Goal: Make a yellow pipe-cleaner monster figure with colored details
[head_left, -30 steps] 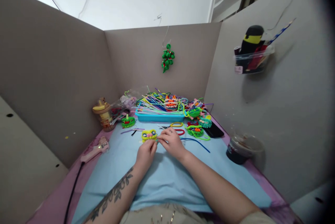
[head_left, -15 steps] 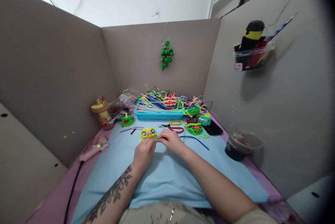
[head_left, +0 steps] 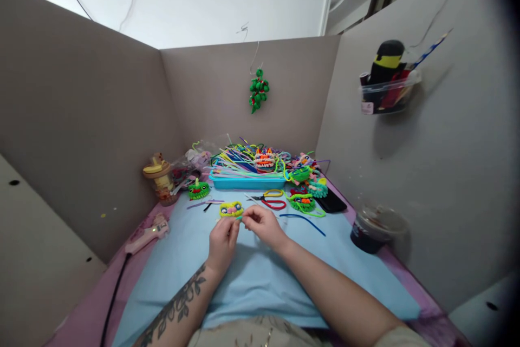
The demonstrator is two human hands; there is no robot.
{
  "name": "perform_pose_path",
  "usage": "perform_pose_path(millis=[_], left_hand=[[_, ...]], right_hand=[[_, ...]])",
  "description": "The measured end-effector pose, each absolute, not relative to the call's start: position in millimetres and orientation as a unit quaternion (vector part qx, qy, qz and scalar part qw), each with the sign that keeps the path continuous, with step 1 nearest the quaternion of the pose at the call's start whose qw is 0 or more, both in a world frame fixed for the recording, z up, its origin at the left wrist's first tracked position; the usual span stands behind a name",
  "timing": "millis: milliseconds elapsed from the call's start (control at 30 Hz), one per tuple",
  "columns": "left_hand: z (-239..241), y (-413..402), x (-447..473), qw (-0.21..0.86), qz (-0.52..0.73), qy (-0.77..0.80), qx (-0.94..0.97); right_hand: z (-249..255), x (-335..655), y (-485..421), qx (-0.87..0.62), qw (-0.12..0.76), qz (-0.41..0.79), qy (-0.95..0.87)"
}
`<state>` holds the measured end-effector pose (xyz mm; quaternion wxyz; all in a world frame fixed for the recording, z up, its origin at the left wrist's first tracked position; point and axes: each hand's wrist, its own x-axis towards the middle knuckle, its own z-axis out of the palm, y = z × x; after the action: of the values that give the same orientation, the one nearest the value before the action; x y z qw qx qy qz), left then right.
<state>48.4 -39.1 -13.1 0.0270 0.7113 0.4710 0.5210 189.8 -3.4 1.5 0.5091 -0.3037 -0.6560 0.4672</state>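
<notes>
Left hand [head_left: 222,240] and right hand [head_left: 264,226] nearly together, fingertips pinching a short teal pipe-cleaner piece [head_left: 239,218] between them, just nearer than the yellow pipe-cleaner face [head_left: 231,209]; piece looks light, fuzzy, bendable, probably wire-cored, best gripped by its ends.

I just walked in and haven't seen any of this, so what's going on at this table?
A person's left hand and right hand meet over a blue cloth, pinching a small green piece between them. Just beyond is a yellow fuzzy figure with eyes. Scissors lie farther back to the right, with a blue stem nearer the person. A blue tray heaped with colourful stems stands behind.
</notes>
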Motion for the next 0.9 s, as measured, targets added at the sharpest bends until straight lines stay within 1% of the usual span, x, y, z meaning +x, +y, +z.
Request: perform_pose_path(millis=[167, 267, 333, 467, 567, 767, 833, 900], left_hand=[[-8, -44, 56, 0.032, 0.56, 0.466, 0.685], [-8, -45, 59, 0.068, 0.569, 0.481, 0.664], [-9, -44, 60, 0.1, 0.566, 0.482, 0.661], [-12, -40, 58, 0.159, 0.546, 0.475, 0.671], [-15, -38, 56, 0.201, 0.546, 0.477, 0.659], [-14, -37, 55, 0.211, 0.562, 0.471, 0.646], [-12, -37, 55, 0.217, 0.556, 0.473, 0.648], [-12, -36, 54, 0.237, 0.554, 0.477, 0.64]], right_hand=[[5, 186, -11, -0.284, 0.538, 0.488, -0.626], [7, 184, -15, -0.278, 0.57, 0.452, -0.627], [10, 185, -16, -0.281, 0.574, 0.412, -0.649], [17, 191, -17, -0.3, 0.554, 0.322, -0.707], [19, 198, -14, -0.306, 0.539, 0.303, -0.724], [18, 207, -7, -0.308, 0.479, 0.241, -0.785], [17, 207, -4, -0.319, 0.467, 0.251, -0.786], [15, 206, 0, -0.335, 0.46, 0.302, -0.765]])
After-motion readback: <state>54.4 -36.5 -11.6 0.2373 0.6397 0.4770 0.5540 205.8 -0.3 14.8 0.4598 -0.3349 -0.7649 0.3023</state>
